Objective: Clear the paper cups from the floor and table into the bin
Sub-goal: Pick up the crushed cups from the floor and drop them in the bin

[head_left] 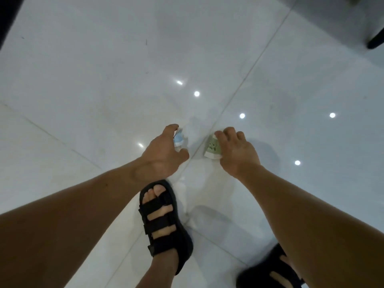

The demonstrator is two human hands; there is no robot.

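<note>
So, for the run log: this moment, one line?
left hand grips blue cup | right hand grips green cup | both at floor

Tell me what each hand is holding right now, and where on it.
The left hand grips the blue cup on opposite sides, between fingers and thumb. The right hand curls its fingers over the green cup; thumb hidden.

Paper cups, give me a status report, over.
Left hand grips blue cup; right hand grips green cup. Both cups down at the floor tiles. Bin not in view; nothing blocking.
</note>
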